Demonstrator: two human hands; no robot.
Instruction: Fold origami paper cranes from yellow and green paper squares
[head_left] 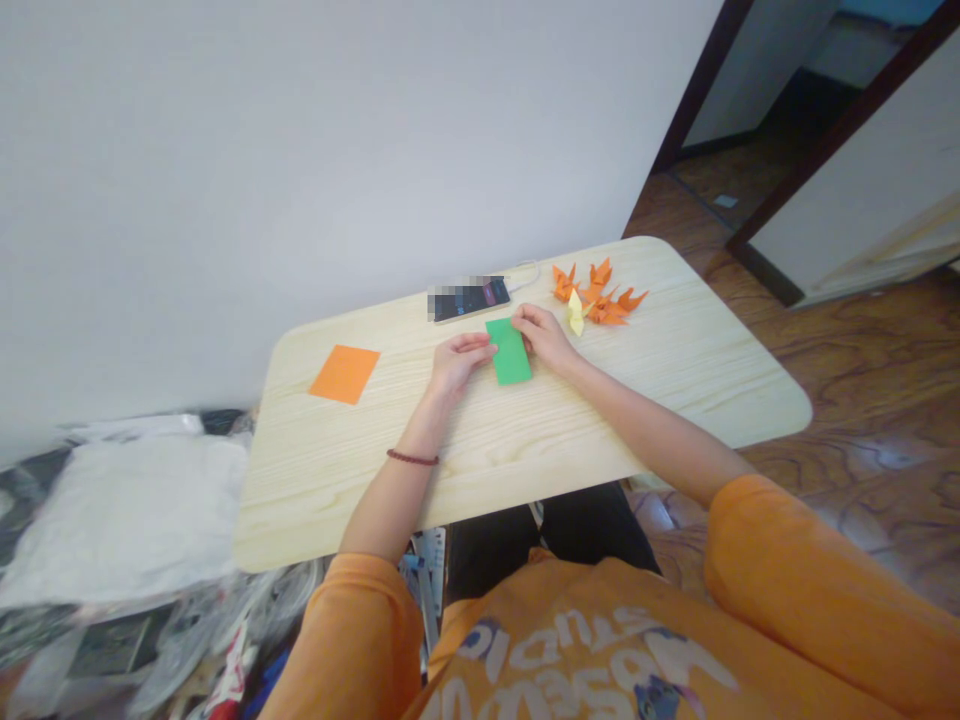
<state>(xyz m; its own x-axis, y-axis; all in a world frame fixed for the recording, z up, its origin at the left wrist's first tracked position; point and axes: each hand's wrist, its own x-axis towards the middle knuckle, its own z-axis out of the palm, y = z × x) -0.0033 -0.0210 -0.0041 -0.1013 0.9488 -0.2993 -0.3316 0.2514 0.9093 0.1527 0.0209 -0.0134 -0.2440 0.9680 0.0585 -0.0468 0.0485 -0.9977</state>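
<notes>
Green paper (509, 351): flat smooth rectangle on wood surface (600, 420).
Left hand (457, 362): fingers grip its edge.
Right hand (544, 338): fingers grip its corner.

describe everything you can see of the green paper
The green paper is a plain, bright green rectangle, longer than wide, looking like thin craft paper. It lies flat on the light wooden table, its long side running away from the person, slightly tilted. The left hand has fingertips at its left edge, the right hand at its far right corner; whether they pinch or only press it is unclear.
</notes>
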